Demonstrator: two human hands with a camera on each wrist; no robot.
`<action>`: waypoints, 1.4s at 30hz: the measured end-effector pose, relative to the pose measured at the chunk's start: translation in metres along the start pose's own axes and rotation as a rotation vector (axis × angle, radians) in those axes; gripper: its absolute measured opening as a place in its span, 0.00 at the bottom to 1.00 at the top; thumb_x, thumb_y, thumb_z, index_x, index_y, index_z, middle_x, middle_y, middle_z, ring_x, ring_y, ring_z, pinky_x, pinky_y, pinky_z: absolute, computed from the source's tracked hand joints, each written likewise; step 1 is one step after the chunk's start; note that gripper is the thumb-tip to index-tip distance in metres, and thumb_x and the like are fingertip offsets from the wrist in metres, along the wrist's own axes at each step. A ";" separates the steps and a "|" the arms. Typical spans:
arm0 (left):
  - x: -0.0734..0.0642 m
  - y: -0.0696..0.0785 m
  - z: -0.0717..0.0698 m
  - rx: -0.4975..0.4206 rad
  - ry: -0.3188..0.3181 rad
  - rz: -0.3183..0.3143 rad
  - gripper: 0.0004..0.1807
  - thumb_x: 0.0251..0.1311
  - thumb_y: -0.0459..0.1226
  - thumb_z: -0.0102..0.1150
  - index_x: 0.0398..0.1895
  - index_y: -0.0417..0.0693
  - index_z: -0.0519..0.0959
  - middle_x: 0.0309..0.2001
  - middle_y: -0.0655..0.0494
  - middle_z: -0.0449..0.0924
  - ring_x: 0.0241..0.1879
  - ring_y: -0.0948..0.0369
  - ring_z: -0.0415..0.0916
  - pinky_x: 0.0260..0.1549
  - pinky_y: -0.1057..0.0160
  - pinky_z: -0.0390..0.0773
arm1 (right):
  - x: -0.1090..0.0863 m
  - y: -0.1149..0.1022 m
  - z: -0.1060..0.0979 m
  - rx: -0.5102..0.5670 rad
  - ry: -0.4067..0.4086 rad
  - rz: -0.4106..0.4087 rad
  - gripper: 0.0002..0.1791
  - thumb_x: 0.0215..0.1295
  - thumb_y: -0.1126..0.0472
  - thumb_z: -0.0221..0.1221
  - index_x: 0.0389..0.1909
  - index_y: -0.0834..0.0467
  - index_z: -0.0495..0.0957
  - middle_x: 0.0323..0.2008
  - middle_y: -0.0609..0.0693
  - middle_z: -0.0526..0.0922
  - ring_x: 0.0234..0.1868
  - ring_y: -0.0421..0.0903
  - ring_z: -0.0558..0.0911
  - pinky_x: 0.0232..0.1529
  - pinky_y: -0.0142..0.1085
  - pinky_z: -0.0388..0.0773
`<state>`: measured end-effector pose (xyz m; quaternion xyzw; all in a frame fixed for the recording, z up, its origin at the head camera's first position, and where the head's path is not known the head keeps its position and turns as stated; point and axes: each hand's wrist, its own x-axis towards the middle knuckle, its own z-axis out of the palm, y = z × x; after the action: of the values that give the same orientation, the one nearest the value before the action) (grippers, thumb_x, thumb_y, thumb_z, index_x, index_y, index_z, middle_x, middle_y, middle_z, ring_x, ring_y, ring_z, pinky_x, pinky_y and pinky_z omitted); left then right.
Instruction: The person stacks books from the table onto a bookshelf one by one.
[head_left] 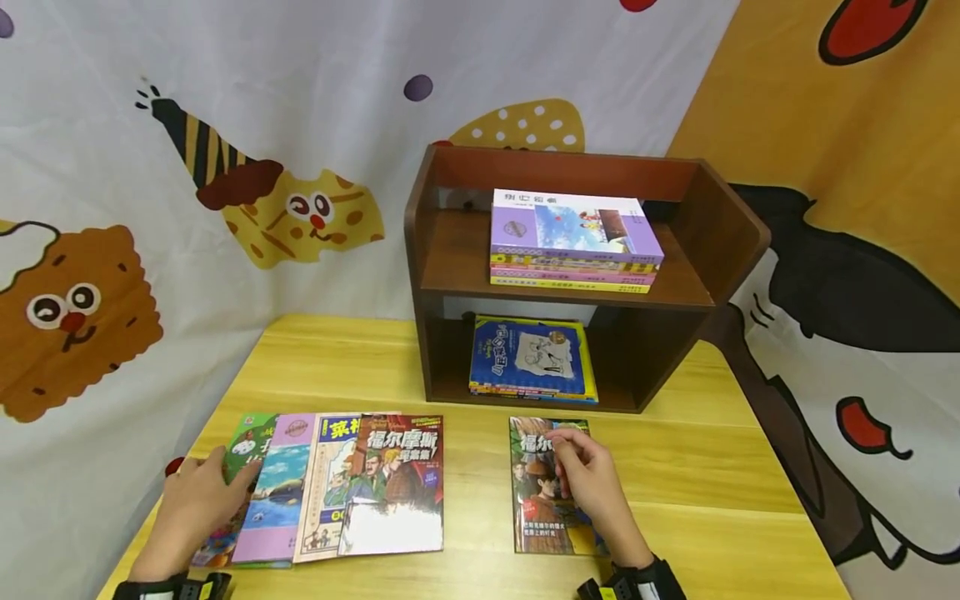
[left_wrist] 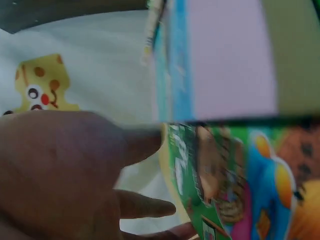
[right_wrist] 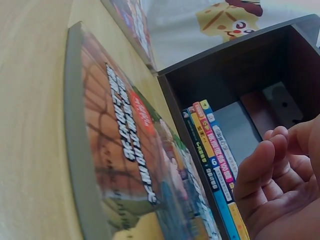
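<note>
My left hand [head_left: 197,500] is at the left end of a fanned row of books, with its fingers along a green-covered book [head_left: 251,446]. In the left wrist view, straight fingers [left_wrist: 145,205] reach the green book's edge. Overlapping that book is a purple-bordered book with a sea picture [head_left: 279,492], then a cream comic book [head_left: 327,492] and a brown-red detective book [head_left: 401,467]. My right hand [head_left: 592,475] hovers over another detective book [head_left: 536,500], its fingers [right_wrist: 255,170] loosely bent and holding nothing. A second cover's edge shows beneath that book.
A brown two-tier shelf [head_left: 562,297] stands at the back of the wooden table [head_left: 480,500]. Its upper tier bears a pile of purple-topped books [head_left: 577,229]; its lower tier holds a blue-topped pile [head_left: 528,358]. A printed cloth [head_left: 300,83] hangs behind.
</note>
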<state>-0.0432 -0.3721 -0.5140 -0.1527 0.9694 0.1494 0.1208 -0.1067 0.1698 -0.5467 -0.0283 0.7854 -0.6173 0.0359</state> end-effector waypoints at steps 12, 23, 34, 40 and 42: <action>0.014 0.005 -0.007 -0.094 -0.019 -0.073 0.60 0.44 0.70 0.56 0.52 0.16 0.59 0.35 0.28 0.74 0.29 0.47 0.73 0.24 0.51 0.74 | -0.008 -0.027 0.006 0.059 -0.002 0.044 0.09 0.69 0.57 0.51 0.42 0.52 0.79 0.20 0.61 0.73 0.16 0.65 0.70 0.15 0.54 0.75; -0.008 0.042 -0.052 -0.146 0.353 -0.003 0.35 0.57 0.45 0.59 0.58 0.30 0.57 0.30 0.30 0.74 0.18 0.49 0.70 0.11 0.54 0.65 | -0.011 -0.032 0.006 0.090 -0.022 0.054 0.10 0.70 0.56 0.51 0.44 0.52 0.79 0.20 0.60 0.73 0.16 0.63 0.70 0.14 0.54 0.75; -0.017 0.102 -0.084 -0.236 0.787 0.250 0.26 0.55 0.42 0.62 0.52 0.38 0.66 0.28 0.35 0.79 0.19 0.47 0.74 0.08 0.54 0.65 | -0.005 -0.024 0.005 0.094 -0.015 0.058 0.12 0.69 0.54 0.52 0.44 0.53 0.79 0.20 0.60 0.72 0.13 0.54 0.70 0.13 0.50 0.75; -0.022 0.133 -0.074 -0.471 0.842 0.456 0.27 0.51 0.43 0.67 0.52 0.43 0.68 0.28 0.45 0.81 0.16 0.58 0.74 0.07 0.63 0.68 | 0.001 -0.022 0.008 0.061 -0.062 0.016 0.17 0.68 0.45 0.50 0.47 0.51 0.78 0.21 0.61 0.73 0.15 0.58 0.71 0.14 0.54 0.75; -0.026 0.145 -0.069 -0.545 0.818 0.506 0.27 0.51 0.43 0.67 0.51 0.46 0.69 0.28 0.50 0.81 0.15 0.62 0.73 0.08 0.66 0.68 | 0.002 -0.027 0.010 0.052 -0.093 -0.013 0.17 0.68 0.44 0.50 0.48 0.49 0.78 0.23 0.62 0.74 0.16 0.60 0.73 0.14 0.55 0.75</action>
<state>-0.0805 -0.2566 -0.4059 0.0138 0.8699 0.3479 -0.3492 -0.1082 0.1532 -0.5234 -0.0612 0.7666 -0.6355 0.0692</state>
